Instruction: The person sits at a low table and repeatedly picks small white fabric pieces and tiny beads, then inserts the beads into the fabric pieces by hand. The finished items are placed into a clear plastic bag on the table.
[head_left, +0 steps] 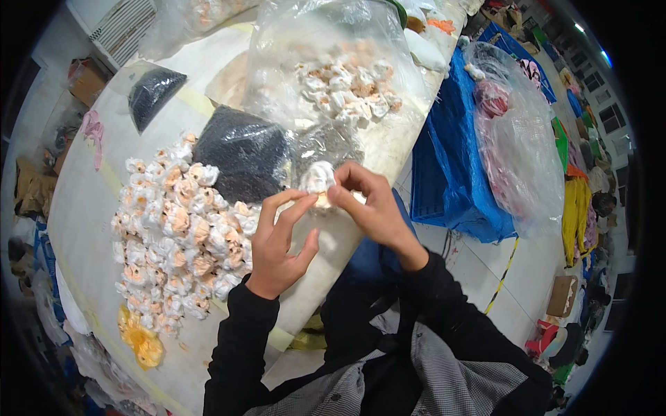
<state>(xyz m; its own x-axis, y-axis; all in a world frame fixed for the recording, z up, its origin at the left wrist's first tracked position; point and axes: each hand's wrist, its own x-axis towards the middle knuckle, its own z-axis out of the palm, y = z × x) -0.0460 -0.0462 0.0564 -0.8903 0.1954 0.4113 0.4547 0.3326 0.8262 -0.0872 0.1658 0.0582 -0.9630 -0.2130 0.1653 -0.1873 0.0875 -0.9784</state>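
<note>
Between my hands, above the table's near edge, is a small white and peach stuffed fabric piece [320, 179]. My right hand [371, 206] pinches its right side between thumb and fingers. My left hand [281, 243] reaches to its lower left with the fingertips at its edge, the thumb well apart from the fingers. Just beyond lies a clear bag with a thin layer of dark grains [322, 145]. Left of that sits a fuller bag of small black grains [243, 154]. Many similar white and peach pieces form a big pile [177, 239] left of my hands.
A large clear plastic bag [333, 48] with more puffy pieces lies at the table's far side. Another black-grain bag [154, 96], a pink ribbon [93, 135] and yellow fabric [141, 338] rest on the white table [80, 229]. A blue-lined container [451, 159] stands right.
</note>
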